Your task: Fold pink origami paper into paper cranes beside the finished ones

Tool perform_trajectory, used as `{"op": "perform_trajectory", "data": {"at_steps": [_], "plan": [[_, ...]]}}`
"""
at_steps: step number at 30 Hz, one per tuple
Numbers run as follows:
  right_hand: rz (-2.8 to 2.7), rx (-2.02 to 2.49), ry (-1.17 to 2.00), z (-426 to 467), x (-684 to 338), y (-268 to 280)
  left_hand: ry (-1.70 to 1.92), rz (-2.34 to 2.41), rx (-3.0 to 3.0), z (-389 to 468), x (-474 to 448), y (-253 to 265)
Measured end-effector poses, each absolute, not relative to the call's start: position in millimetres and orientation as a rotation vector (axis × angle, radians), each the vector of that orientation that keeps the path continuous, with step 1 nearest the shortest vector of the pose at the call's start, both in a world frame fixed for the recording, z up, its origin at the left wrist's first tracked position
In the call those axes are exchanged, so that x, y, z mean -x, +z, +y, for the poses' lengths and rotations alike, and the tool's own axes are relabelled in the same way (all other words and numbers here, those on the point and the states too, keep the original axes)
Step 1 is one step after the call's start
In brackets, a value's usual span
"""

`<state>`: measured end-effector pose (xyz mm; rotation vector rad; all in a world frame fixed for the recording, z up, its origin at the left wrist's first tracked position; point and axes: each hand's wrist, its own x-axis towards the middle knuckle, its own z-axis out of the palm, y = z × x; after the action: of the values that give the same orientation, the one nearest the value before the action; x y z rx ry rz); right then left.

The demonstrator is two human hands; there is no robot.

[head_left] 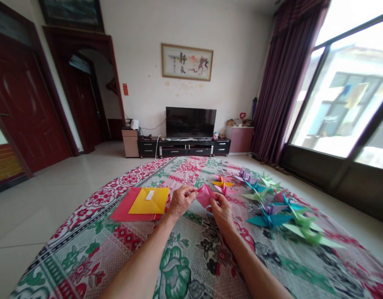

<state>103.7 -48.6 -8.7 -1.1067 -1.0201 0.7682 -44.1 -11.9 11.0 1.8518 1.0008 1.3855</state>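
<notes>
A small folded piece of pink origami paper [204, 196] is held up between my two hands over the table. My left hand [182, 200] pinches its left corner between thumb and fingers. On the other side, my right hand [222, 209] grips the lower right edge, fingers closed on it. Just behind the paper lie a pink paper crane [224, 189] and an orange paper crane [222, 181]. To the left of my left hand, a yellow sheet stack [152, 201] with a small white label rests on red paper [123, 207].
Several folded cranes spread over the table's right side, among them a blue crane [269, 218] and a green crane [308, 228]. A floral tablecloth [175, 270] covers the round table. Beyond it stand a television [190, 122] and a low black cabinet [148, 147].
</notes>
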Motion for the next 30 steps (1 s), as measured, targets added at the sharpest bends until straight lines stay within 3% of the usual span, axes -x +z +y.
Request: {"op": "perform_trajectory", "data": {"at_steps": [8, 19, 30], "plan": [[-1.131, 1.191, 0.541, -44, -106, -15, 1.389, 1.120, -1.922, -12, 41, 5], [-1.154, 1.202, 0.459, -42, -107, -18, 1.314, 1.124, -1.936, -15, 40, 8], [-1.273, 1.173, 0.512, -48, -105, -14, 1.061, 1.014, -1.385, -29, 27, 20]]}}
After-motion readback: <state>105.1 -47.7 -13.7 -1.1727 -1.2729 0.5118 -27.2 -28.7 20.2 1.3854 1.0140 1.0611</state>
